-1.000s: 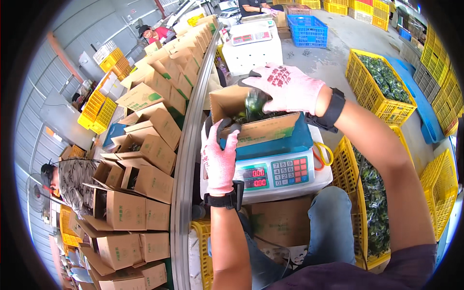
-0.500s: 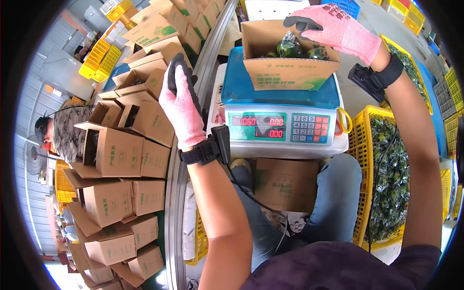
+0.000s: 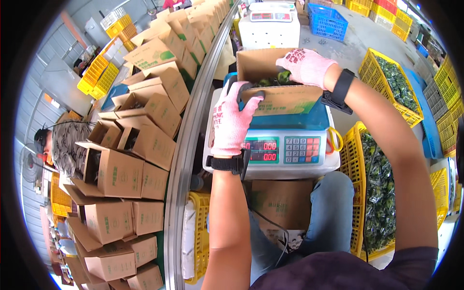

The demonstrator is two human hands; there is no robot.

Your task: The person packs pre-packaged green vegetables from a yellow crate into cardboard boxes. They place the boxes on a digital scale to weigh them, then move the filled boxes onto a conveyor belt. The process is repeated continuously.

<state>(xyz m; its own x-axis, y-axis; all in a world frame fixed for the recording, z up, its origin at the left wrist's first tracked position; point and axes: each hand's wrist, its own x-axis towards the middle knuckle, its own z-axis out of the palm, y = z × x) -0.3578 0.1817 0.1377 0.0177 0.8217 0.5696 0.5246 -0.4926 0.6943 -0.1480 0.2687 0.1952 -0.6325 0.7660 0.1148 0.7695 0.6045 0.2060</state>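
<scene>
Blue-and-white, the scale carries the open cardboard box. I see the left hand at its near-left corner, right hand over its right side; whether either's fingers grip, I cannot tell. Green produce lies inside.

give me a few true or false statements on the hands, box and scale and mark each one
1. The left hand and right hand are both gloved. True.
2. The box sits on the scale. True.
3. The box is shut. False: it is open, with green produce inside.
4. The left hand is at the box's far right corner. False: it is at the near left corner.
5. The right hand is at the box's opening. True.
</scene>
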